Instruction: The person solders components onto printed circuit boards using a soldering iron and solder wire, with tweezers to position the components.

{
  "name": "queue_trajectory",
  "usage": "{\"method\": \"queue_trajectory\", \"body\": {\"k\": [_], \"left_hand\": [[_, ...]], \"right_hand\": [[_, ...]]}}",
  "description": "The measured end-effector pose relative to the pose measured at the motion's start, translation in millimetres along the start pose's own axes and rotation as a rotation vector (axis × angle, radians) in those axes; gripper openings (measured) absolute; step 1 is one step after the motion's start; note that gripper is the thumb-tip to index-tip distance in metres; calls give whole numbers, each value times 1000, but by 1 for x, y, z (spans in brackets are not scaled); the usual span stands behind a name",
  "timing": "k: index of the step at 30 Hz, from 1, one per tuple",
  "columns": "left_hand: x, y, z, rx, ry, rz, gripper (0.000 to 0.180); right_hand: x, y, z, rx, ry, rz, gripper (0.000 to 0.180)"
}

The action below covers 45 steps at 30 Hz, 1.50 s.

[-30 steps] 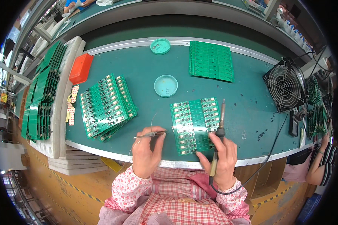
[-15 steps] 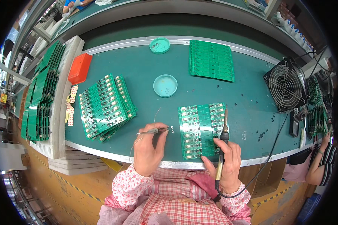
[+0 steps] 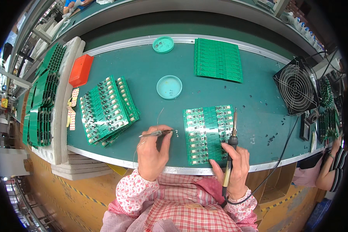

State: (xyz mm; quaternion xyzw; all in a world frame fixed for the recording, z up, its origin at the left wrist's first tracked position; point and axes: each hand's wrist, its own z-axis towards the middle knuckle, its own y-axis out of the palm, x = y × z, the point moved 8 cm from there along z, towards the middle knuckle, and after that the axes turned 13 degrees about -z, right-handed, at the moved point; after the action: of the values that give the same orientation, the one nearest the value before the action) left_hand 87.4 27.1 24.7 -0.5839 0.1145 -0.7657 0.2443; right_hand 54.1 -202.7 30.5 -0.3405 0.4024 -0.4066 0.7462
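Head view: left hand (image 3: 152,154) fingers pinch thin solder wire (image 3: 155,134); right hand (image 3: 236,170) grips black-handled soldering iron (image 3: 232,141) over green circuit-board panel (image 3: 205,133). Soldering step; next needs the tip and wire brought onto a joint.

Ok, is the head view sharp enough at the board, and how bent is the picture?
Head view: the circuit board and soldering iron near the centre look sharp and evenly lit, without glare; the bench edge bows from fisheye distortion, and the corners are black.

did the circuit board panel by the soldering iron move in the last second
Yes. The circuit board panel slid to the person's right, farther from the round teal dish, nearer the fan.
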Motion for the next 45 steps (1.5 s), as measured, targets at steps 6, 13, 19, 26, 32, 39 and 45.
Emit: {"method": "queue_trajectory", "body": {"k": [6, 13, 19, 26, 32, 39, 45], "left_hand": [[1, 0, 1, -1, 14, 0, 13], [2, 1, 0, -6, 21, 30, 13], [4, 2, 1, -10, 56, 45, 11], [9, 1, -3, -13, 96, 33, 12], [16, 11, -21, -112, 55, -156, 11], [23, 23, -28, -148, 79, -158, 13], [26, 22, -28, -143, 133, -100, 13]], "right_hand": [[0, 1, 0, -1, 5, 3, 57], [0, 0, 0, 5, 10, 4, 56], [-1, -2, 0, 8, 7, 1, 56], [1, -1, 4, -13, 50, 11, 58], [1, 6, 17, 6, 50, 46, 58], [3, -4, 10, 140, 69, 6, 53], [6, -5, 7, 164, 84, 42, 47]]}}
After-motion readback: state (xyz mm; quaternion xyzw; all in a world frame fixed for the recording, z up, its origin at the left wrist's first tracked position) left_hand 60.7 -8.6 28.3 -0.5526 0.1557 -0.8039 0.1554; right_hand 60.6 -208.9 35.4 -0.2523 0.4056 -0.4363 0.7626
